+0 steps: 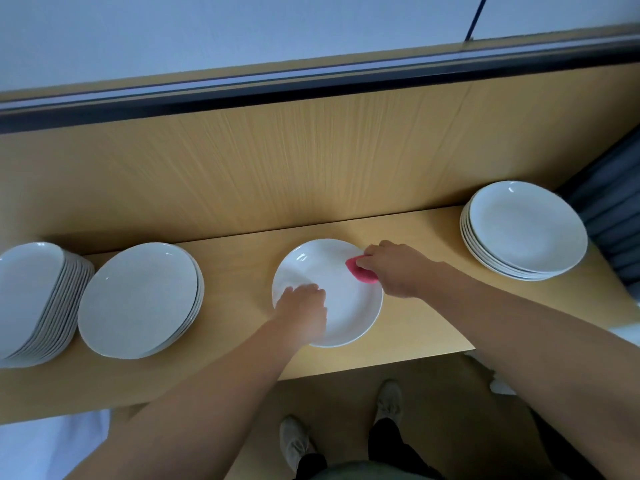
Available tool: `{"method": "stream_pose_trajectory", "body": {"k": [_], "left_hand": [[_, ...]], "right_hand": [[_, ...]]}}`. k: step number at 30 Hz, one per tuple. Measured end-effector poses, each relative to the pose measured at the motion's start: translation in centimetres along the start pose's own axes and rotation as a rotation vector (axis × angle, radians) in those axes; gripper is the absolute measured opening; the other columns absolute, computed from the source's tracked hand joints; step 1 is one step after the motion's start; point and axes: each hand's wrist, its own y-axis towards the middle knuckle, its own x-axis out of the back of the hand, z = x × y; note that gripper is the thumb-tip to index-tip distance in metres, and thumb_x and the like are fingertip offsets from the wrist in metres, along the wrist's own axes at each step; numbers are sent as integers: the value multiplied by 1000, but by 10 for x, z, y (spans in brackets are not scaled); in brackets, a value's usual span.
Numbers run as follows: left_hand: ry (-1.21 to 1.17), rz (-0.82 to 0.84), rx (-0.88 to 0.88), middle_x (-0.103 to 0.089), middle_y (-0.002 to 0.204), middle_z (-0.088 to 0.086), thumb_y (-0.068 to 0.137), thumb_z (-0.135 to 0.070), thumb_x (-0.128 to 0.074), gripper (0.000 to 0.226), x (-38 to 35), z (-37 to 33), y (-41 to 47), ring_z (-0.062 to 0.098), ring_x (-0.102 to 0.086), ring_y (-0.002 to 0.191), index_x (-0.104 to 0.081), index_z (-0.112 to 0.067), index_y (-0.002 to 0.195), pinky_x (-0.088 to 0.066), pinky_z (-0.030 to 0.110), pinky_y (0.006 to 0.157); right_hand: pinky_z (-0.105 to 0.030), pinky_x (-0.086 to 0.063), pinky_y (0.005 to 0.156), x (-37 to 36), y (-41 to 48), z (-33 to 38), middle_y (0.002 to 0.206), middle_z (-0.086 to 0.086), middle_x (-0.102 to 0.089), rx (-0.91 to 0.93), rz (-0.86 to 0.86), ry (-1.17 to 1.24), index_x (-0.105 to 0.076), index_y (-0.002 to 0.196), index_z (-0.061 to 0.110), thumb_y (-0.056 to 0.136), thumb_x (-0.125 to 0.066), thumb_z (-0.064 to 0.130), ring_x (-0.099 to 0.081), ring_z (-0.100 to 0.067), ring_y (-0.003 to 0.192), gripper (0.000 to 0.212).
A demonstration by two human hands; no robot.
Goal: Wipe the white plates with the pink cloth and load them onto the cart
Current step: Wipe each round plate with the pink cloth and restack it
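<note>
Wooden counter (242, 265), left hand (302, 304) holding plate (343, 306) — right hand (394, 268) gripping pink cloth (360, 274)

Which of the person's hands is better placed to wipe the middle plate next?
Right. The right hand grips the pink cloth at the right edge of the plate; the left hand only rests on its near-left side, holding no cloth.

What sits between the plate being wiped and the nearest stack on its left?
Nothing: bare tabletop between plate and stack, per the head view.
</note>
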Motion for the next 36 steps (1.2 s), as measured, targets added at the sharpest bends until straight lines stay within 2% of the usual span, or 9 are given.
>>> {"method": "stream_pose_trajectory", "body": {"k": [2,4,9,12,18,21,24,27,36], "left_hand": [[-76,-43,-45,-49,96,0,100,-36,-37,29,1,-25,-4,21,-52,88,-51,-12,106,-36,32,72],[-94,-54,-55,-49,97,1,99,-42,-37,33,-4,-46,-5,22,-52,88,-49,-12,106,-36,33,69],[-10,66,79,-27,152,12,95,-33,-49,61,-24,-78,0,35,-34,134,-27,-6,145,-41,48,95],[41,136,104,-10,159,18,93,-7,-47,69,-23,-86,3,39,-20,143,-11,-2,151,-44,45,100],[96,167,111,-8,158,24,93,-1,-41,64,-16,-95,2,40,-24,142,-13,5,150,-44,43,100],[79,74,107,-32,150,21,91,0,-41,57,3,-95,-3,35,-47,126,-28,3,146,-47,40,90],[-20,-43,162,-60,109,10,87,-1,-45,40,32,-86,-12,28,-63,94,-46,-5,127,-47,35,69],[-147,-117,247,-59,93,7,86,-2,-45,30,59,-73,-19,25,-60,83,-45,-8,115,-43,33,63],[-874,-431,433,-60,91,8,95,-20,-44,17,113,-35,-29,19,-51,73,-54,-7,101,-38,31,62]], "right_hand": [[-35,-46,77,5,-7,-10,108,1,-54,-60,-51,116,-51,116,27,88,-41,5,-46,-24,97,37],[-33,-44,76,8,-13,-19,104,2,-54,-101,-109,207,-52,105,26,87,-42,6,-47,-24,99,29],[-38,-45,86,7,-24,-32,116,1,-56,-114,-193,304,-55,121,25,89,-46,10,-47,-24,106,36],[-38,-45,87,5,-29,-36,118,1,-56,-92,-214,330,-55,124,25,89,-48,10,-47,-24,108,39],[-42,-45,91,12,-32,-37,124,0,-56,-22,-263,373,-55,128,22,89,-49,7,-47,-25,112,42],[-39,-46,88,24,-31,-39,119,0,-57,21,-302,410,-57,127,21,88,-50,5,-50,-23,110,43],[-34,-46,84,39,-31,-40,116,3,-57,58,-356,452,-54,133,25,89,-50,4,-51,-19,106,49],[-30,-44,86,55,-29,-37,121,4,-56,102,-408,456,-50,138,26,90,-52,5,-50,-18,109,53],[-28,-39,94,99,-27,-23,140,2,-48,155,-520,384,-45,143,23,92,-55,7,-44,-22,124,55]]}}
